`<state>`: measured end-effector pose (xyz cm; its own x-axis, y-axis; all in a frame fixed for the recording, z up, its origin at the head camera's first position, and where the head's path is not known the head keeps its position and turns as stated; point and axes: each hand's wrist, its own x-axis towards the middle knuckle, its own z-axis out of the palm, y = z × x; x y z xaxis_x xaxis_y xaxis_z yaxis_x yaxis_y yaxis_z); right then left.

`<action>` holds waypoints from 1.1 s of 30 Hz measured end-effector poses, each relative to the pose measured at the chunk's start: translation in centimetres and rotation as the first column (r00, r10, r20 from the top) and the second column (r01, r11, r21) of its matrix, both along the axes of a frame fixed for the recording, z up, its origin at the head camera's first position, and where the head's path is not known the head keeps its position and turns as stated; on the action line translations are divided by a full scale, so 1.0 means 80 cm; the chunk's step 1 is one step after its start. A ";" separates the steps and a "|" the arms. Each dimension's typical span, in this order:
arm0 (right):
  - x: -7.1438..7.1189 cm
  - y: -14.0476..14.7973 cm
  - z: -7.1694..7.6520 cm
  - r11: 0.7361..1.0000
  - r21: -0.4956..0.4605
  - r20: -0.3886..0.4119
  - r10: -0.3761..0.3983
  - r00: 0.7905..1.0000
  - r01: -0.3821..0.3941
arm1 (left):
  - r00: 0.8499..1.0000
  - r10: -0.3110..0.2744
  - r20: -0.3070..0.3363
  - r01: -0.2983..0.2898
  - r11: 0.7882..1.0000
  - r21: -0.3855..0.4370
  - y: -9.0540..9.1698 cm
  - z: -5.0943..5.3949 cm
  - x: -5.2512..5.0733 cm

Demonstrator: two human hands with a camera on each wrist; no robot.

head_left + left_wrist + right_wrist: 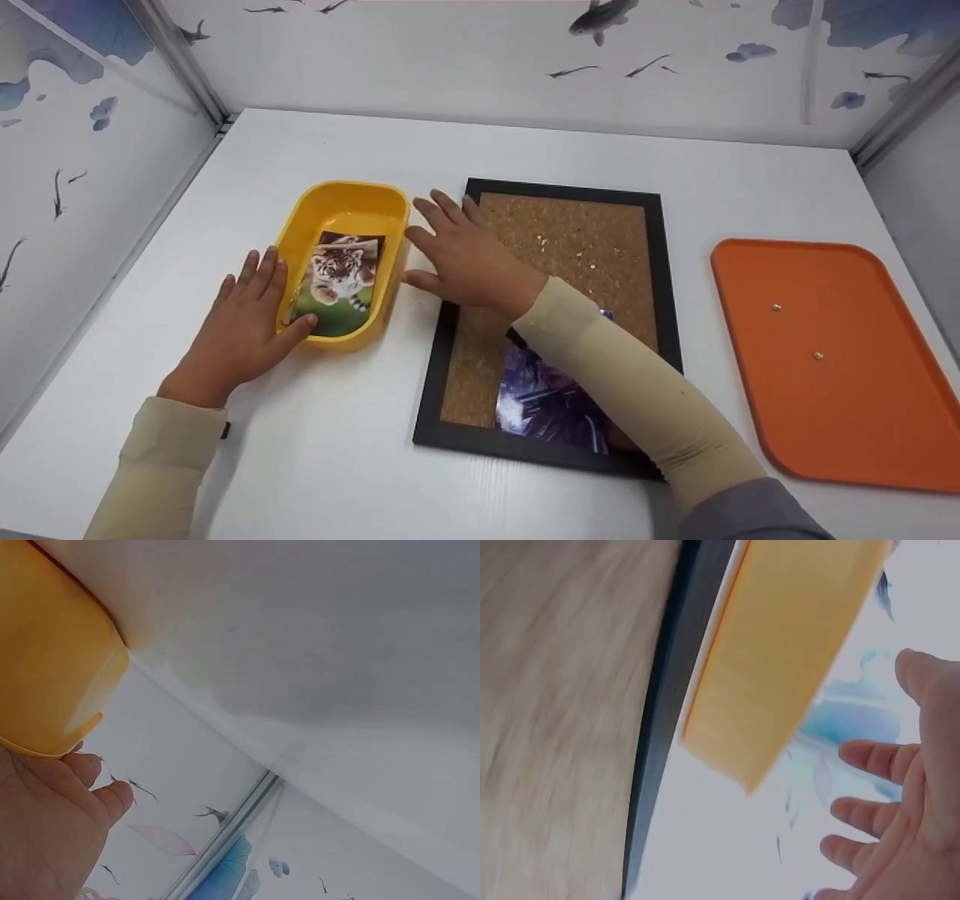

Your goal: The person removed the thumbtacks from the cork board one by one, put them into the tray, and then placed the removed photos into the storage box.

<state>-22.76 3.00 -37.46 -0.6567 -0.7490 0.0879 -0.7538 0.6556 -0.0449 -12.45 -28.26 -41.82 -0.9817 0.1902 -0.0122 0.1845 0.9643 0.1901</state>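
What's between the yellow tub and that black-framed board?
In the head view, the right hand is spread over the gap between the yellow tub and the black-framed board; the white table visible there is bare.

The right hand (pixel 474 262) is splayed, while the left hand (pixel 241 330) seems loosely extended.

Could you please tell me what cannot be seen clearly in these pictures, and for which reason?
Purple picture: head view, partly covered by the right sleeve.
Anything under the tiger picture: head view, hidden by that picture.
Orange tray: head view, lower right corner cut off by the right edge.
Cork surface: right wrist view, blurred.
Yellow container: left wrist view, cut off at left.
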 end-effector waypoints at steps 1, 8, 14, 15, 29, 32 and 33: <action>-0.002 0.010 0.003 1.000 0.003 -0.006 -0.002 1.000 0.002 | 1.000 0.002 0.001 -0.002 1.000 0.002 0.000 0.001 0.000; -0.013 0.095 0.023 0.999 -0.005 -0.036 -0.033 0.999 0.033 | 1.000 0.000 -0.004 0.000 1.000 0.011 0.000 0.003 0.001; -0.015 0.150 0.028 0.996 -0.029 -0.026 -0.081 0.996 0.080 | 1.000 0.002 -0.014 -0.002 1.000 -0.001 -0.002 0.001 0.003; -0.014 0.158 0.028 0.996 -0.032 -0.024 -0.086 0.996 0.085 | 1.000 0.003 -0.015 -0.003 1.000 -0.002 -0.002 0.001 0.003; 0.004 0.263 0.000 0.993 -0.070 -0.013 -0.098 0.995 0.097 | 1.000 0.000 -0.010 0.000 1.000 -0.006 0.000 -0.001 0.005; 0.008 0.276 -0.009 0.994 -0.047 0.001 -0.100 0.995 0.100 | 1.000 -0.004 -0.011 0.003 1.000 -0.008 0.000 0.000 0.003; 0.009 0.279 -0.011 0.994 -0.040 0.005 -0.098 0.995 0.098 | 1.000 -0.005 -0.011 0.005 1.000 -0.008 0.000 0.001 0.002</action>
<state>-22.08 25.34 -38.34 -0.7272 -0.6768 0.1143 -0.6857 0.7240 -0.0749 -12.28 -28.27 -41.76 -0.9809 0.1947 -0.0027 0.1910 0.9649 0.1804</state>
